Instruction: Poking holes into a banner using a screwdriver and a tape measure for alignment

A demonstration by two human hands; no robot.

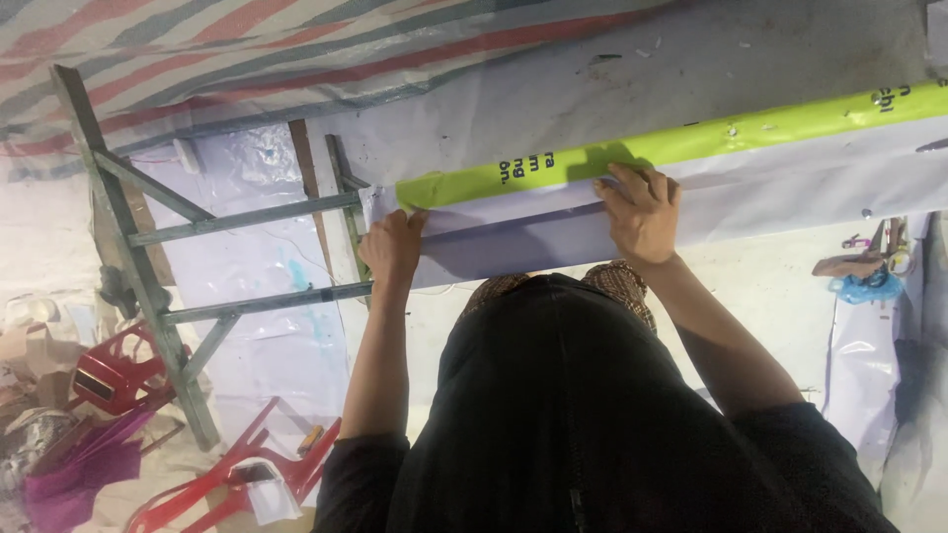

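The left hand (392,247) is curled into a narrow grip at the near left corner of a folded banner sheet (750,173), its fingers bent over the pale fold and the thumb side pressing against the end of the lime-green band (681,143). The right hand (642,212) lies flatter and wider, palm down, fingers spread and slightly bent, the fingertips reaching onto the green band while the heel of the hand rests on the whitish layer below it. Neither hand lifts anything clear; both press the sheet down on the work table (612,89).

The banner sheet runs long from the left hand toward the right edge of the view, rising slightly to the upper right. Its green band follows that same line along the far side of the fold, with dark lettering near the left end. The lower folded layer hangs just over the table's near edge, in front of the person's body.

Both forearms reach forward from dark sleeves, the left nearly straight up the picture, the right angled inward from the lower right, wrist bent a little.

To the left stands a grey-green metal frame (148,266), with red plastic chairs (237,474) lying on the floor near its foot. A striped tarpaulin (197,49) covers the upper left.
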